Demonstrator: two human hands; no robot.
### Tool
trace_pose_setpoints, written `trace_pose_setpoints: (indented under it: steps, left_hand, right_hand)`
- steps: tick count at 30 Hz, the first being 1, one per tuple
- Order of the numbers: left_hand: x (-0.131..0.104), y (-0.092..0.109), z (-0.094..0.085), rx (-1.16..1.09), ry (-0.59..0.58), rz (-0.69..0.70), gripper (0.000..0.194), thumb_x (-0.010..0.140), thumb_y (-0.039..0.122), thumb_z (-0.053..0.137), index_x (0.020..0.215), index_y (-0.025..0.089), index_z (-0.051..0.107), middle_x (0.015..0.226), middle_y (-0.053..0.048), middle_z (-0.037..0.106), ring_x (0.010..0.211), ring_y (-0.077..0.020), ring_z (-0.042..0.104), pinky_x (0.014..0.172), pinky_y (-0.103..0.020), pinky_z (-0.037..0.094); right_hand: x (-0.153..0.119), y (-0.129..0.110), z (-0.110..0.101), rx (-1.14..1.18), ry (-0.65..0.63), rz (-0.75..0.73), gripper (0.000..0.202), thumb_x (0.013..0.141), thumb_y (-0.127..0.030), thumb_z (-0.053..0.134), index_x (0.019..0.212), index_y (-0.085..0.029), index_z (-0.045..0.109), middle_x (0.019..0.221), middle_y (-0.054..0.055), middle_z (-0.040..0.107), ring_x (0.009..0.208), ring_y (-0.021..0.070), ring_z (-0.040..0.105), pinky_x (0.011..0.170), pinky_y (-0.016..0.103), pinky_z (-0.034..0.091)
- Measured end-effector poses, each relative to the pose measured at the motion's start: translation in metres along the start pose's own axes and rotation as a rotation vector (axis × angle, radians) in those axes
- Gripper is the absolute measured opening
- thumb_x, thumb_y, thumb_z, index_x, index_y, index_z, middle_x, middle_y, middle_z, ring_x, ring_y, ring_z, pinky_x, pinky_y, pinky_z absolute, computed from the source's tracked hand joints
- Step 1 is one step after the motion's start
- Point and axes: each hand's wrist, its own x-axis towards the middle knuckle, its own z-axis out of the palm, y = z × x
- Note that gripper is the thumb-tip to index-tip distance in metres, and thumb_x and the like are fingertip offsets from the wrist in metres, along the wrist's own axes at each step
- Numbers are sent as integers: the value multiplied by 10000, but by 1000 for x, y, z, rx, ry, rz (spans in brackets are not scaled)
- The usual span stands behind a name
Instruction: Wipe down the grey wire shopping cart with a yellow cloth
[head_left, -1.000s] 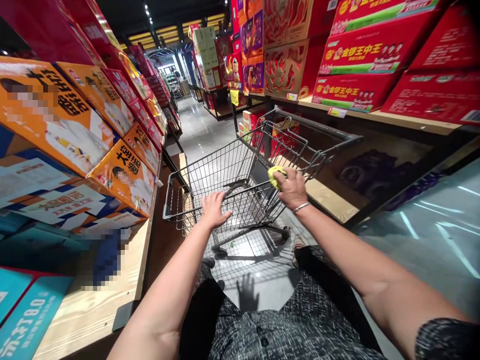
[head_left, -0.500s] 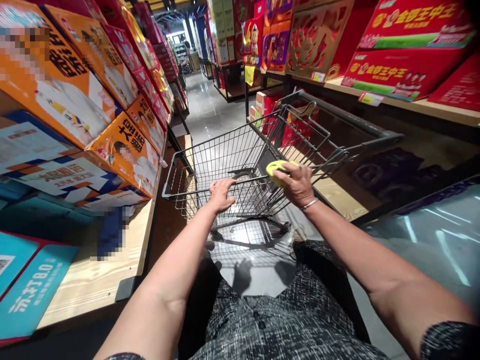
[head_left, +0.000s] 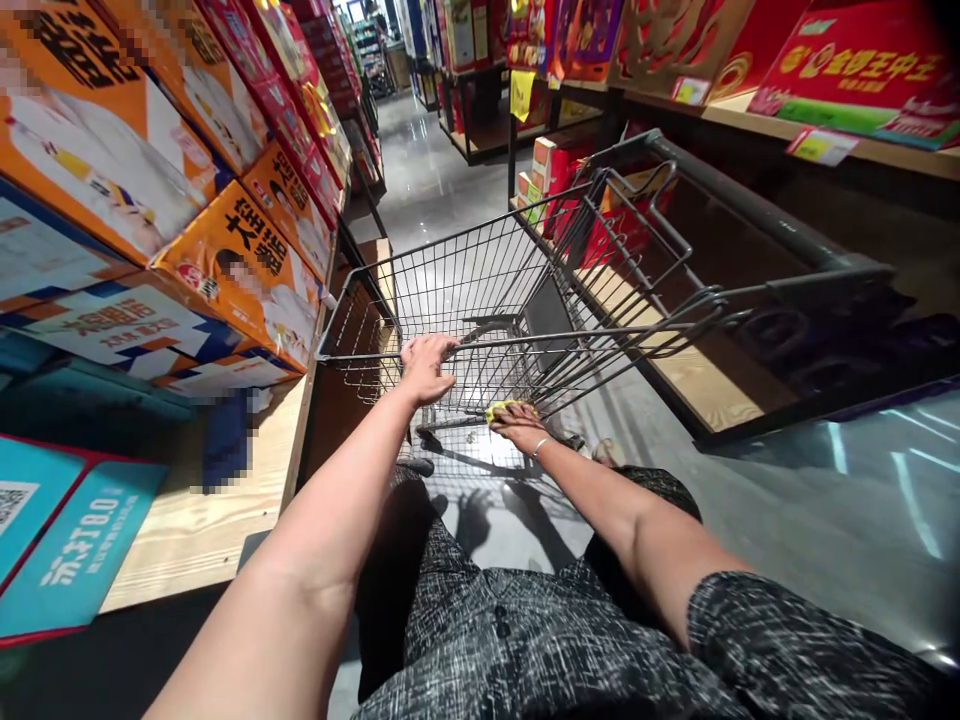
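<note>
A dark grey wire shopping cart stands sideways before me, its basket bare and its handle to the right. My left hand is closed over the near top rail, thumb on the near side. Lower down, my right hand presses a yellow cloth to the near wire side of the basket. The fingers cover most of the cloth, so its full shape is hidden.
Orange boxes are stacked on a wooden shelf close at the left. Red gift boxes line a shelf at the right, above the cart handle. Grey tiled floor runs down the aisle between shelves.
My right hand has moved with the yellow cloth from the top rail down and left to the lower side of the basket. My left hand still holds the rail.
</note>
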Motion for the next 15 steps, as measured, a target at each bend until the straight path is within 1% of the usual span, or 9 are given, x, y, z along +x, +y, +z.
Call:
trace_pose_setpoints:
  steps: [2, 3, 4, 6, 8, 11, 13, 14, 15]
  left_hand:
    - [1, -1, -1, 2, -8, -7, 647, 682, 170, 585, 1306, 338, 552, 1407, -1, 596, 1412, -285, 426, 1266, -506, 179]
    - [1, -1, -1, 3, -12, -6, 649, 684, 167, 587, 1310, 337, 551, 1416, 0, 591, 1413, -283, 424, 1268, -506, 177]
    - [1, -2, -1, 2, -12, -4, 656, 685, 163, 590, 1317, 334, 550, 1426, 0, 587, 1416, -280, 421, 1270, -505, 175]
    - [0, -5, -1, -7, -8, 2, 672, 687, 154, 589, 1334, 330, 548, 1450, 0, 575, 1427, -275, 410, 1274, -509, 167]
    - [0, -7, 0, -17, -1, 13, 696, 687, 149, 591, 1356, 334, 550, 1471, 0, 563, 1435, -276, 402, 1273, -520, 166]
    - [-2, -8, -1, -2, -4, 42, 765, 700, 160, 613, 1436, 352, 532, 1501, -11, 538, 1438, -291, 404, 1268, -541, 162]
    - [-3, -3, -3, 28, -22, 57, 839, 729, 181, 633, 1530, 360, 462, 1531, -30, 508, 1450, -306, 397, 1272, -566, 139]
    - [-3, 1, -3, 42, -38, 49, 869, 748, 187, 638, 1569, 369, 418, 1547, -40, 491, 1461, -320, 384, 1270, -592, 125]
    - [-3, 6, -4, 53, -53, 24, 879, 766, 191, 641, 1587, 384, 391, 1575, -46, 461, 1488, -338, 349, 1264, -631, 106]
  right_hand:
    - [-3, -3, 8, 5, -23, -21, 184, 900, -248, 672, 1008, -354, 776, 1244, -4, 693, 1108, 190, 537, 943, 338, 403]
    - [-4, -2, 7, 2, -28, -20, 181, 912, -246, 661, 1017, -340, 774, 1254, 2, 691, 1108, 193, 531, 936, 337, 397]
    - [-4, 0, 4, -6, -27, -12, 201, 921, -236, 648, 1044, -337, 771, 1267, 7, 688, 1112, 199, 524, 935, 342, 391]
    - [-5, 8, -13, -41, 1, 3, 277, 932, -205, 626, 1118, -360, 760, 1289, 12, 680, 1126, 214, 506, 943, 354, 381]
    - [-10, 21, -41, -90, 69, 14, 359, 935, -178, 611, 1185, -398, 746, 1296, 19, 673, 1133, 227, 491, 946, 368, 375]
    - [-32, 47, -96, -144, 240, 59, 406, 964, -199, 571, 1254, -437, 727, 1281, 40, 658, 1155, 250, 460, 959, 415, 362]
    - [-52, 69, -130, -158, 419, 173, 390, 980, -231, 543, 1240, -446, 739, 1231, 64, 642, 1192, 280, 441, 992, 483, 341]
    - [-61, 81, -142, -152, 511, 236, 382, 986, -251, 534, 1230, -453, 748, 1216, 85, 632, 1214, 306, 432, 1005, 537, 323]
    - [-67, 93, -149, -131, 605, 281, 363, 989, -287, 536, 1212, -468, 758, 1207, 106, 625, 1241, 338, 413, 1009, 593, 300]
